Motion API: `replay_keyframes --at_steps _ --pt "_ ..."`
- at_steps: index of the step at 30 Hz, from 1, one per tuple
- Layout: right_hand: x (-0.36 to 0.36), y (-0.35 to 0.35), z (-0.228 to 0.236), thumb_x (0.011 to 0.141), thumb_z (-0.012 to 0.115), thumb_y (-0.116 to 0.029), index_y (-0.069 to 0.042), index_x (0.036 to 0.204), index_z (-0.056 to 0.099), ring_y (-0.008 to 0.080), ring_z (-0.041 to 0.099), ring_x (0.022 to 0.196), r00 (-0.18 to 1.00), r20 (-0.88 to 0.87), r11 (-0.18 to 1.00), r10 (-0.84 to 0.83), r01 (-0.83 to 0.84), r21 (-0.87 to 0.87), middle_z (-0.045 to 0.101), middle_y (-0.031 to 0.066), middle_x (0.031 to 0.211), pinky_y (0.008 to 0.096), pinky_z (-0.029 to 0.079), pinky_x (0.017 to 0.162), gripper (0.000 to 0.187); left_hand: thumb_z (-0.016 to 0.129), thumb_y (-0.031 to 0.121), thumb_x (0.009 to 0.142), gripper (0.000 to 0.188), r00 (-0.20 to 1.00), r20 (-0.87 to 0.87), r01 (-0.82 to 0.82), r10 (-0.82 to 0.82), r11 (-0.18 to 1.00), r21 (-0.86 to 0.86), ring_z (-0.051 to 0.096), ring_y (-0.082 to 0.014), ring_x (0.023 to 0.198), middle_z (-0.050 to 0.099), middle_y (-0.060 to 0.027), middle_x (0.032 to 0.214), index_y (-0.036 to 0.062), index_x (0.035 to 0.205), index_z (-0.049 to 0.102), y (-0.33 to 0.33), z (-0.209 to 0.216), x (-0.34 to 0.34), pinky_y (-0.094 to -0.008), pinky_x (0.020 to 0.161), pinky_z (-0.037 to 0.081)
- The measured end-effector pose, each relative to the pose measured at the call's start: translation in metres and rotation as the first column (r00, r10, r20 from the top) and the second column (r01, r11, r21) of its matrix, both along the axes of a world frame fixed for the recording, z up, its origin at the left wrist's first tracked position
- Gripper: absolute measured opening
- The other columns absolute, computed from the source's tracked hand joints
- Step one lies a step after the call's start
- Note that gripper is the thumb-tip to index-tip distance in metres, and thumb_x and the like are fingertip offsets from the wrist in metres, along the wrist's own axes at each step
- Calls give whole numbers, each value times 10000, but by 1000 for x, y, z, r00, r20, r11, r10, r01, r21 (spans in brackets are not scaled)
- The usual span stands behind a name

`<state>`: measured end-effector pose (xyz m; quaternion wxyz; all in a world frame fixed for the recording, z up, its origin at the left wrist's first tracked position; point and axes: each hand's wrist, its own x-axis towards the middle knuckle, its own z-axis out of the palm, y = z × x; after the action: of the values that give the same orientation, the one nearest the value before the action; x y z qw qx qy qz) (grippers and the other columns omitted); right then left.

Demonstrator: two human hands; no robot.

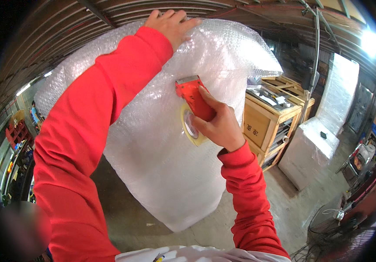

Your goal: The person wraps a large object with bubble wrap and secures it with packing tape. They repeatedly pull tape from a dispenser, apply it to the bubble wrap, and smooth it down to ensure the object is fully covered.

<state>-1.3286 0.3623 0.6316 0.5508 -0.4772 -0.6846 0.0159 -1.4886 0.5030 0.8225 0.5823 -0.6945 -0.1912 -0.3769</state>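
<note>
A tall bundle wrapped in clear bubble wrap (pixel 161 166) stands in front of me. My left hand (pixel 170 24) lies flat on its top edge, fingers spread, with my red sleeve stretched up across the wrap. My right hand (pixel 216 124) grips a red tape dispenser (pixel 192 98) with a roll of clear tape (pixel 190 126), pressed against the front of the wrap near its upper middle.
A wooden crate (pixel 266 122) with metal parts stands right behind the bundle. Further right are a wrapped white block (pixel 308 150) and a tall wrapped panel (pixel 339 91). A floor fan (pixel 332 218) sits at lower right. Shelves and a distant person (pixel 34 112) are at left.
</note>
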Motion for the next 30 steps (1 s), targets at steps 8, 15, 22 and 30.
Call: replay_keyframes --at_steps 8,15,22,30 --pt "16 -60 0 771 767 -256 22 1351 638 286 737 925 980 200 915 -18 97 -392 734 267 983 356 549 873 655 664 353 965 489 996 -62 -72 61 980 -187 690 -216 1032 713 -47 1130 255 1421 516 -9 5 5 -462 955 378" --pt "6 -56 79 732 735 -467 -1 993 783 314 722 786 789 608 745 93 350 -568 727 234 836 438 556 740 537 643 312 985 399 986 -94 -160 141 957 -242 695 -244 1117 716 -68 1233 196 1344 516 -10 1 14 -493 1035 382" --pt "-77 -19 24 796 704 -375 -122 860 765 310 643 685 354 394 206 848 465 -861 734 131 857 414 529 642 268 613 324 1004 359 983 -89 -180 162 948 -261 710 -249 1086 718 -64 1226 218 1340 543 -12 6 20 -511 1047 392" --pt "-30 -159 -201 714 781 -445 -161 1196 721 403 729 867 788 536 469 302 367 -803 754 197 936 489 570 750 562 654 305 954 397 995 -83 67 -58 992 111 561 -239 1337 599 -87 1457 166 1325 646 -60 -25 -4 -534 1120 376"
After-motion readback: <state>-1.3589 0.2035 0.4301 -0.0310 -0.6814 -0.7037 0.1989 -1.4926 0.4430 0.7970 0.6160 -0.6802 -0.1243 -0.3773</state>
